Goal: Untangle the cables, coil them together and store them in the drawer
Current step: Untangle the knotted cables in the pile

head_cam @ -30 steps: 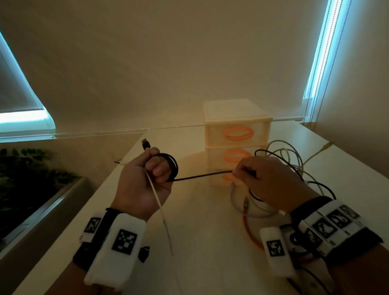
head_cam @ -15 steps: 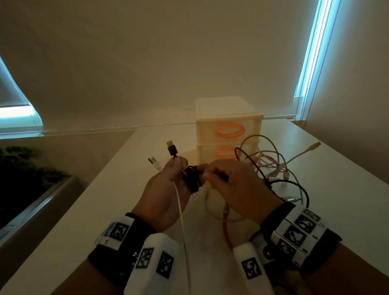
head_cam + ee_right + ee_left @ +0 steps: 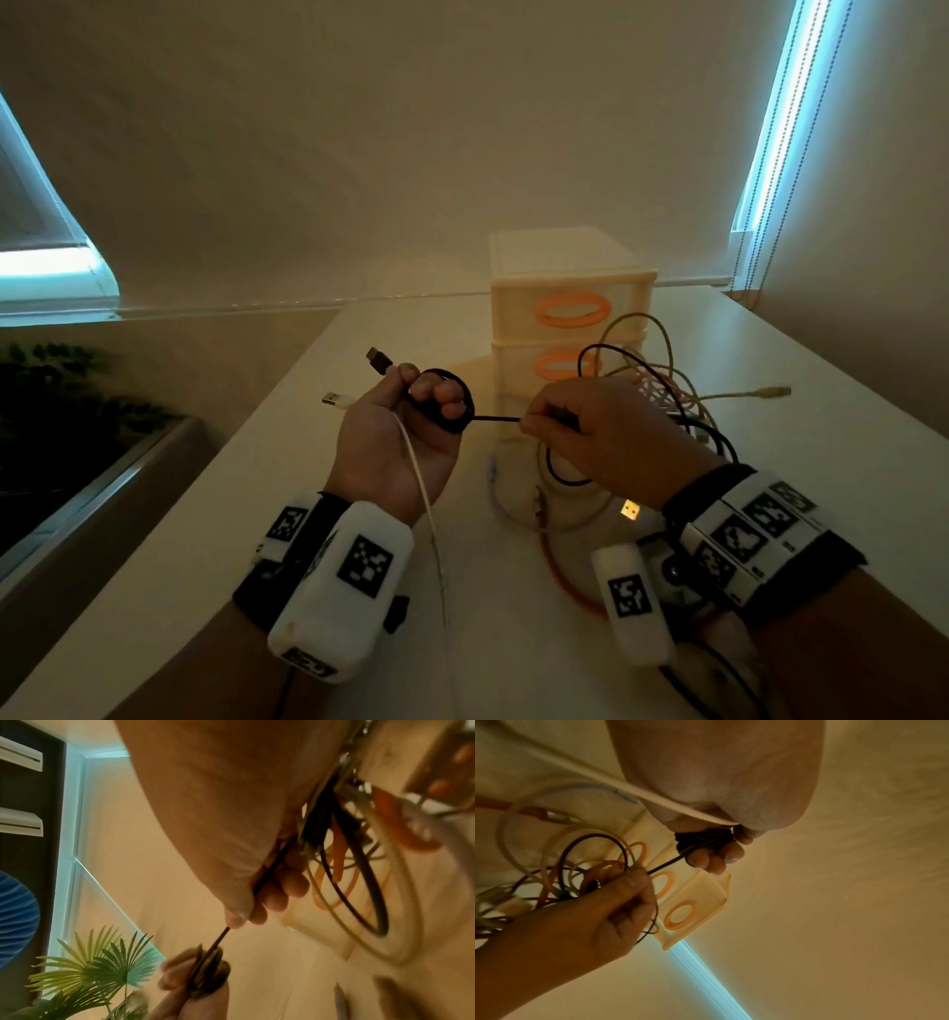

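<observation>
My left hand [image 3: 405, 437] [image 3: 713, 805] is raised above the table and grips a small coil of black cable [image 3: 447, 406] [image 3: 703, 839] wound round its fingers, with the black USB plug [image 3: 379, 358] sticking up past the thumb. A white cable [image 3: 421, 488] [image 3: 618, 780] also runs through that fist, its plug [image 3: 336, 399] pointing left. My right hand [image 3: 595, 437] [image 3: 246, 841] pinches the same black cable [image 3: 221, 938] a short way to the right, and the strand between the hands is taut. Behind the right hand lies a tangle [image 3: 662, 390] of black, orange and beige cables. The cream drawer unit [image 3: 570, 288] stands behind, drawers shut.
The white table [image 3: 318, 514] ends at a left edge with a dark plant [image 3: 61, 401] and a trough below it. A wall with blinds rises behind the drawer unit. An orange cable [image 3: 565, 575] and a pale loop lie on the table between my wrists.
Half a second ago both hands met at the coil. Now the right hand has drawn away to the right, pulling a short length of black cable straight again.
</observation>
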